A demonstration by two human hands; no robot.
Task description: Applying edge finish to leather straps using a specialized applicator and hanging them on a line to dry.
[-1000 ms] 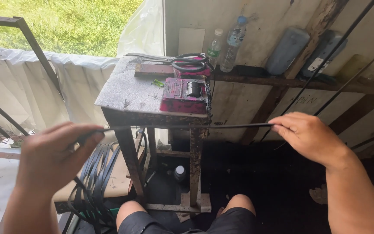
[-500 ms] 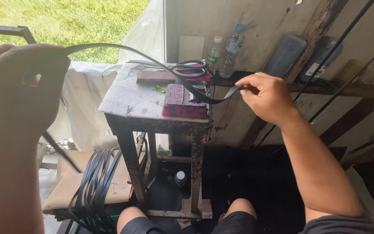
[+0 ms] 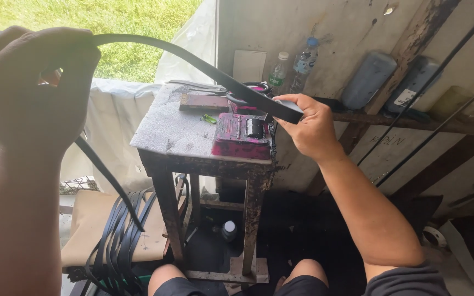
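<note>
Both hands held the black strap (image 3: pixel 193 60): left hand (image 3: pixel 28 87) fisted at nine o'clock, right hand (image 3: pixel 308 129) pinching its end (best kept taut) above the desk (image 3: pixel 176 129).

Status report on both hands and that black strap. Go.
Left hand shut on black strap, raised high. Right hand pinches the strap's end over the pink-stained block on the stool. Nothing in the way.

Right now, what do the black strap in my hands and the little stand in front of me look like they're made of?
The black strap looks like leather or rubbery synthetic: flat, matte, and it bends in a smooth arc between the left hand and right hand. The stand seems to be rusty metal: brown, flaking legs under a grey, pink-stained top.
</note>
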